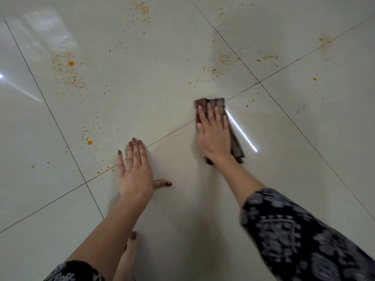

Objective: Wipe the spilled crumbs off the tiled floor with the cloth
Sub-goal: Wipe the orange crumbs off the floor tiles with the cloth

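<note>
A folded checked cloth [220,103] in brown and dark red lies on the pale tiled floor [182,57]. My right hand [213,132] presses flat on the cloth, fingers spread, covering most of it. My left hand [135,171] rests palm down on the floor to the left, fingers apart, holding nothing. Orange crumbs are scattered in patches: a large patch at the left [69,76], one at the top [142,11], one ahead of the cloth [223,59], and a smaller patch near my left hand [90,134].
Dark grout lines [259,83] cross the glossy tiles. A bright streak of reflected light [241,131] runs beside the cloth. My bare foot [129,252] shows under my left forearm. More crumbs lie at the far right [324,40].
</note>
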